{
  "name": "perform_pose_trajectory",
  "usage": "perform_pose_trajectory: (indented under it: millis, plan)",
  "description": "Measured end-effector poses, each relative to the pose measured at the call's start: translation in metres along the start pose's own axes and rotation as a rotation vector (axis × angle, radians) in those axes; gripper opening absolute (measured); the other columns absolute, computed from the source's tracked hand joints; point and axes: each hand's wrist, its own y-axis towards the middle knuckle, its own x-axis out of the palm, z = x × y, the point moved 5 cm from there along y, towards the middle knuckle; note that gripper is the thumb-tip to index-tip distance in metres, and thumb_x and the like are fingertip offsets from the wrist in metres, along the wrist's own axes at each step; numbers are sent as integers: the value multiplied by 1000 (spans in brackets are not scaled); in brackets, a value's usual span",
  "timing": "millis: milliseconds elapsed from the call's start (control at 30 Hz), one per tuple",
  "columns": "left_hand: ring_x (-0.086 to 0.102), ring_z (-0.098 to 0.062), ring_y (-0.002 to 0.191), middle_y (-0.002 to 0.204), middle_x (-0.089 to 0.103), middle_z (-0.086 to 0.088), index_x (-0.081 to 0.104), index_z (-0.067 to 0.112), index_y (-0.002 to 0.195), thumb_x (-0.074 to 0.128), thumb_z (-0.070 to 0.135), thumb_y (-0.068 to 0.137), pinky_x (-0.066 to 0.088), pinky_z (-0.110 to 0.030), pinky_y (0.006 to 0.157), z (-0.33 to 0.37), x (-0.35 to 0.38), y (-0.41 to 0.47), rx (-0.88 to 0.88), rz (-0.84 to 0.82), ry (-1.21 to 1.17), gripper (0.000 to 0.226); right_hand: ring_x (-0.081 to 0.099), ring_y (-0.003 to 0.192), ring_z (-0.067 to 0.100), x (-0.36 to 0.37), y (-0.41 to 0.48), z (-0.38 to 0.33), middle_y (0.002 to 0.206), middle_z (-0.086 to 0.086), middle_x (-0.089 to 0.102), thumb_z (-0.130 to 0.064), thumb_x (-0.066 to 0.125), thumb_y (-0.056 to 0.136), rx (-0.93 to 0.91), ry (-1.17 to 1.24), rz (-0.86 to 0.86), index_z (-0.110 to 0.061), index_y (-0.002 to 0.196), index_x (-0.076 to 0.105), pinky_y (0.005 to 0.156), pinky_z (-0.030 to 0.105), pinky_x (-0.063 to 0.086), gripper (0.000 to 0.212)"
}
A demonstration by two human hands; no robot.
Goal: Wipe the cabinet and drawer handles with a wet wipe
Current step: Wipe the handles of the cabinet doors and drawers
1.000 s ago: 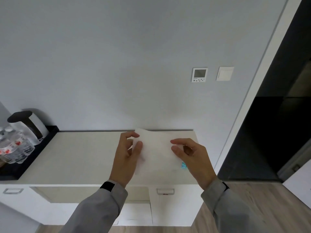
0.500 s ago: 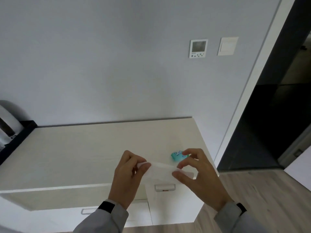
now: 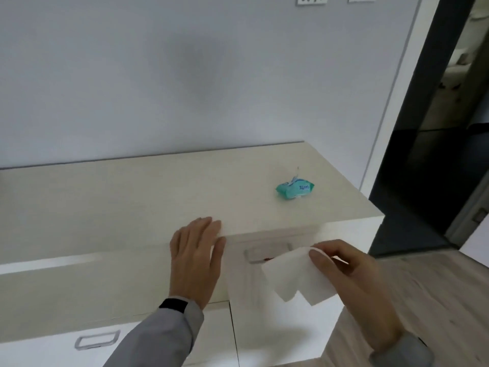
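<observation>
My right hand (image 3: 352, 282) pinches a folded white wet wipe (image 3: 296, 276) in front of the white cabinet door, just below and right of its recessed metal handle (image 3: 264, 254). Part of that handle is hidden by the wipe. My left hand (image 3: 195, 260) lies flat with straight fingers over the front edge of the pale wooden cabinet top (image 3: 132, 207). A second metal handle (image 3: 96, 340) sits on the drawer front at lower left. A teal wet-wipe pack (image 3: 295, 191) lies on the top near its right end.
The grey wall rises behind the cabinet. A dark doorway (image 3: 428, 154) opens to the right, with wooden floor (image 3: 423, 300) below it. The cabinet's right corner (image 3: 381, 215) juts out close to my right hand.
My left hand let go of the wipe and came to rest on the cabinet top's edge. My right hand alone holds the wipe, lower and nearer the door handle. The view tilted down.
</observation>
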Motion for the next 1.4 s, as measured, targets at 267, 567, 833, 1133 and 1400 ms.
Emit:
perform_pose_trajectory:
  millis: [267,567,833,1133,1400]
  plan:
    - [40,-39,146,155,47,-15,50,15,150,44,33,109,21,-56,124,-15,37,-10,162,312,301,45,64,71,-2,-9,-25,56,77,-12,71,2,70,93,-291,91,431,-16,83,66,67,10,50,22]
    - [41,-39,144,153,49,-14,48,17,150,41,35,110,23,-58,123,-23,45,-12,189,436,329,45,62,81,9,47,-31,82,92,-5,64,-4,66,88,-625,-20,731,-16,96,61,75,16,49,15]
    - [43,-39,140,150,51,-15,46,17,151,45,35,108,26,-58,119,-29,52,-10,234,521,336,47,68,95,16,82,-3,103,99,-6,69,-27,58,94,-601,-53,504,-14,101,68,80,28,55,18]
    - [46,-38,136,148,53,-14,48,17,149,46,35,108,28,-58,117,-32,56,-9,241,557,327,46,70,90,19,76,11,119,90,-9,68,-13,80,91,-561,-5,409,-28,112,74,85,28,61,27]
    - [45,-37,135,146,54,-14,49,17,148,46,34,107,28,-58,116,-33,58,-7,247,578,332,45,71,96,20,94,10,127,100,-5,68,-21,76,89,-608,35,516,-26,111,79,84,36,61,22]
